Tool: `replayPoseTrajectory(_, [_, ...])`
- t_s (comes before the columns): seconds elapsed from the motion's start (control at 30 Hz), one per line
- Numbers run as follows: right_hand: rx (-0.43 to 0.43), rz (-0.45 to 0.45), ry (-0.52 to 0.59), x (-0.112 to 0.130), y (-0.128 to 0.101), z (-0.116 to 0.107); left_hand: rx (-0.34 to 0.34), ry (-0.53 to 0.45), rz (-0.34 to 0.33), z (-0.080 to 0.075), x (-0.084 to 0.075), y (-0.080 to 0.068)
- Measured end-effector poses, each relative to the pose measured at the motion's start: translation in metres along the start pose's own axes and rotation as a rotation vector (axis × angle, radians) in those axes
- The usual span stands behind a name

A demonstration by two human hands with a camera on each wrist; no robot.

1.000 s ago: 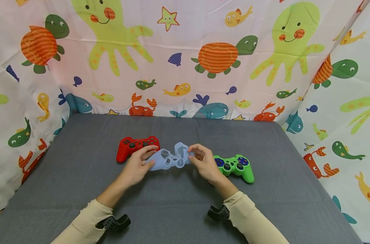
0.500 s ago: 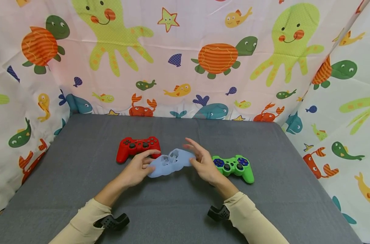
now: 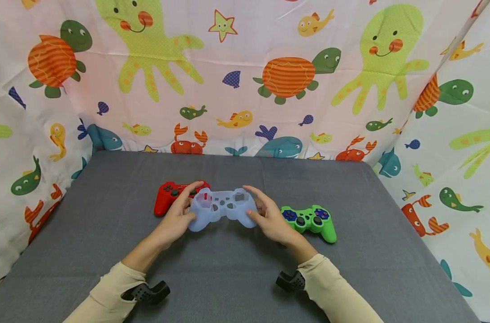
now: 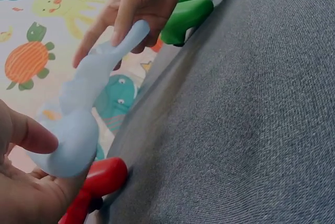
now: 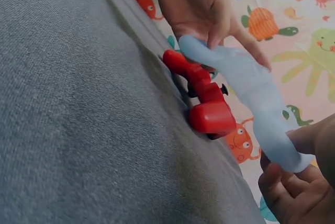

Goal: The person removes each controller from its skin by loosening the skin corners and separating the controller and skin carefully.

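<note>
Between both hands, held above the table, is a pale blue translucent silicone controller cover (image 3: 220,207) with cut-outs for sticks and buttons. My left hand (image 3: 176,220) pinches its left grip end, thumb on the near face and fingers behind. On the other side my right hand (image 3: 272,220) holds the right grip end the same way. In the left wrist view the cover (image 4: 78,109) is seen edge-on, its grip end under the left thumb. The right wrist view shows the cover (image 5: 256,93) stretching from one hand to the other.
A red game controller (image 3: 166,197) lies behind the left hand, partly covered by it and the cover. To the right of the right hand lies a green controller (image 3: 315,220) with blue button areas. The grey cloth table (image 3: 228,287) meets a sea-animal curtain (image 3: 236,67) behind.
The cover has gone from folded and tilted to spread out, its cut-out face showing. The right fingers, lifted off half a second ago, are back around its end. Both controllers stayed put.
</note>
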State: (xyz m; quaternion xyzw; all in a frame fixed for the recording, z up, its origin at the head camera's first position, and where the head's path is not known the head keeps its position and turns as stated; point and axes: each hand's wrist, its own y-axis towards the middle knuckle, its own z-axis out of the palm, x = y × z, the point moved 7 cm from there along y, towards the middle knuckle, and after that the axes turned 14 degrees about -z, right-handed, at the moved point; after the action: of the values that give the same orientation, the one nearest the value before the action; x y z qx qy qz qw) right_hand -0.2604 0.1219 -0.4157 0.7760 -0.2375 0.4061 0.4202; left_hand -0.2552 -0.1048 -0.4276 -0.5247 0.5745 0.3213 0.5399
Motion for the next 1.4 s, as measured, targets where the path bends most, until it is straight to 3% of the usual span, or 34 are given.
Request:
replayPoseTrajectory(0.43, [-0.015,0.106,0.138,-0.006,-0.002,-0.004,0.023,0.016,0.036,-0.002,-0.003,0.002])
replayPoseTrajectory(0.73, [-0.030,0.110,0.116,-0.010,-0.003,-0.005,0.022,0.064,0.060,-0.008,-0.005,0.003])
replayPoseTrajectory(1.4, [0.030,0.137,0.112,0.001,0.004,0.003,0.028,0.131,0.103,-0.024,-0.015,-0.016])
